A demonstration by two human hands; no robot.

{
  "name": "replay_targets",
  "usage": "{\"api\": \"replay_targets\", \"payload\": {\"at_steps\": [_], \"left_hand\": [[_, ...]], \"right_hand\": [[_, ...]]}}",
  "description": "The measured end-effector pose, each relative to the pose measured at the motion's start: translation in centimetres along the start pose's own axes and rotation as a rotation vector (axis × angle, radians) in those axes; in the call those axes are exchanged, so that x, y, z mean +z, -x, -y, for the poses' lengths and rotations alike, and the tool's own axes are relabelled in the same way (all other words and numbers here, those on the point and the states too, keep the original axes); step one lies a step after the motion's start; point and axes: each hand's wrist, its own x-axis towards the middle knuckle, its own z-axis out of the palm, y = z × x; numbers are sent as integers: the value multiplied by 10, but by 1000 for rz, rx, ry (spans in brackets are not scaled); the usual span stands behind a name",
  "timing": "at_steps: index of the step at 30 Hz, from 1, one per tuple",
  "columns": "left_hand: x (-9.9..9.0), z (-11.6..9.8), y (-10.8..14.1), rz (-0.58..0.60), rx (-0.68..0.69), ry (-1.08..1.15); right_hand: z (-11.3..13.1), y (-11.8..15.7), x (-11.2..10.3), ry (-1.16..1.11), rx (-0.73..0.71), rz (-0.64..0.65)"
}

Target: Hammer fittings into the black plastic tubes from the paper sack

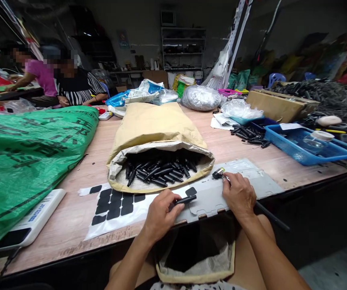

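A black pen-like part (pixel 186 199) is pinched between the thumb and fingers of my left hand (pixel 162 212), above the grey board (pixel 209 201). To the right, my right hand (pixel 239 193) grips a thin tool (pixel 227 178) near a small black and yellow-green item (pixel 218 173) on the board. An open paper sack (pixel 161 125) lies on the table with many black parts (pixel 158 169) in its mouth. In front of the sack is a white sheet (pixel 93 231) with black square stickers (pixel 113 203). Another open sack (pixel 196 278) sits on the lap.
A green bag (pixel 34 149) and a white device (pixel 39 217) are at the left. Blue baskets (pixel 309 149), a cardboard box (pixel 273 105) and loose black parts (pixel 247 135) stand on the right. Two people sit at the far left. The table's front edge runs below my hands.
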Motion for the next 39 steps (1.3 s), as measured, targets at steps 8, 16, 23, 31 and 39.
{"api": "replay_targets", "payload": {"at_steps": [8,16,23,31,39], "left_hand": [[70,-6,69,358,-130,37],[110,33,83,541,-345,-155],[39,-20,55,176,-52,25],[-87,35,-31,-527,-399,-595],[-94,71,-40,-390,-720,-707]], "right_hand": [[1,-2,0,35,-10,3],[1,1,0,56,-27,-24],[-1,1,3,43,-39,-46],[0,1,3,46,-33,-44],[1,0,1,31,-15,-9]]}}
